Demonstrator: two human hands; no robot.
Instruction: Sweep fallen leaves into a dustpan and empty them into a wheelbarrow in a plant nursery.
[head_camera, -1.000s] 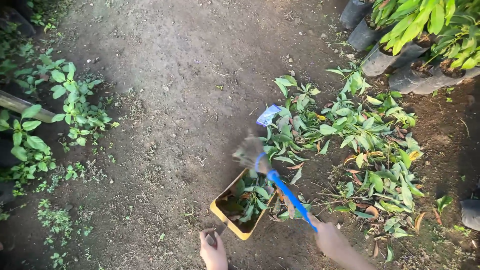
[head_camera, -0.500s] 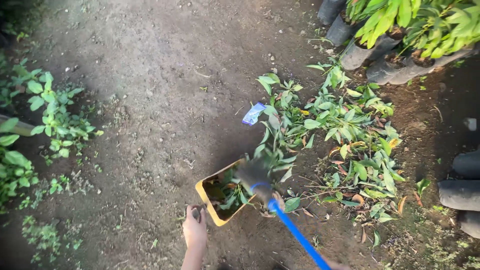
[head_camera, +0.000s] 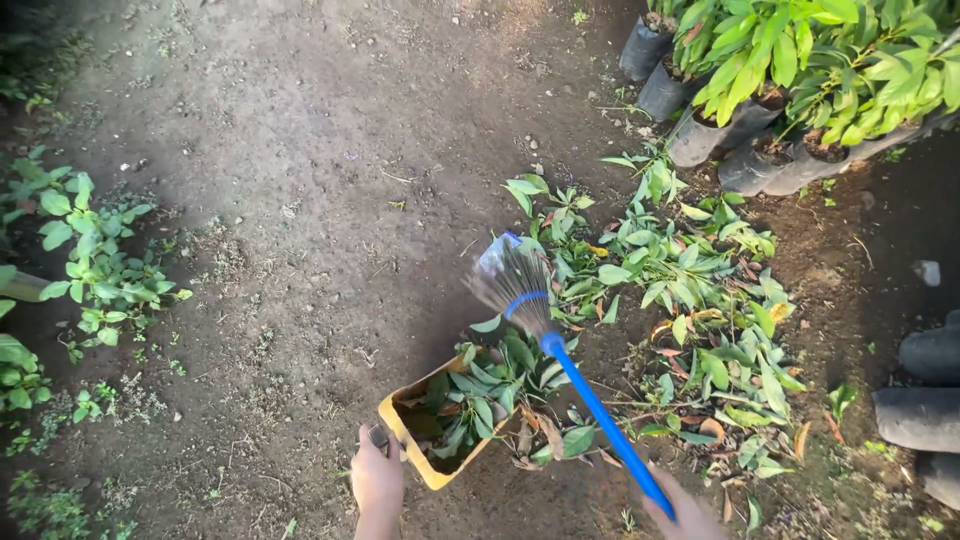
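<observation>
A yellow dustpan (head_camera: 400, 425) lies on the dirt, partly filled with green leaves. My left hand (head_camera: 377, 482) grips its handle at the bottom of the view. My right hand (head_camera: 690, 518), mostly cut off by the bottom edge, holds the blue handle of a broom (head_camera: 590, 400). The broom's grey bristles (head_camera: 510, 275) are fanned out above the dustpan, over a small blue wrapper. A wide scatter of cut green leaves (head_camera: 690, 300) lies on the ground to the right of the dustpan.
Black nursery pots with leafy plants (head_camera: 790, 70) stand at the top right. More dark pots (head_camera: 925, 400) lie at the right edge. Low green weeds (head_camera: 90, 260) grow along the left side. Bare soil (head_camera: 320, 150) fills the middle.
The broom head swung up from the dustpan's mouth to the blue wrapper beyond it. More leaves now lie in the dustpan. The view shifted slightly.
</observation>
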